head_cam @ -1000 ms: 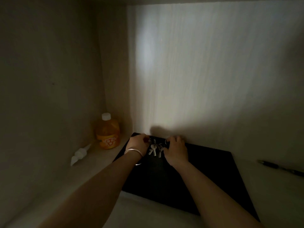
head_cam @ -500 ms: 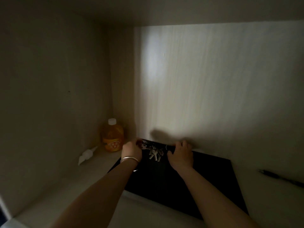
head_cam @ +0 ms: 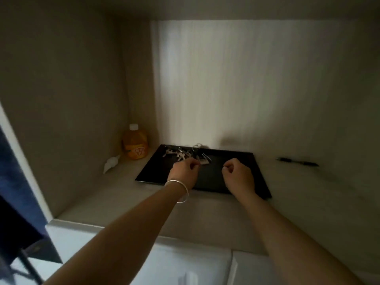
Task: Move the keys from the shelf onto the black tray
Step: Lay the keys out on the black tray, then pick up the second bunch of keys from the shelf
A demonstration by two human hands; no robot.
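Shelf (head_cam: 308, 202), black tray (head_cam: 236, 161), bottle (head_cam: 135, 144), pen (head_cam: 297, 161) (possibly)

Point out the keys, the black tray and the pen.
keys (head_cam: 186, 154), head view, middle of the bunch.
black tray (head_cam: 211, 173), head view, bare surface between the hands.
pen (head_cam: 298, 162), head view, mid-barrel.

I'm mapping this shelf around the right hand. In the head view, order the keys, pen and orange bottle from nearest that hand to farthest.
From the right hand:
1. Keys: on the back of the black tray, up and to its left.
2. Pen: on the shelf to its right, off the tray.
3. Orange bottle: far left, in the back corner.
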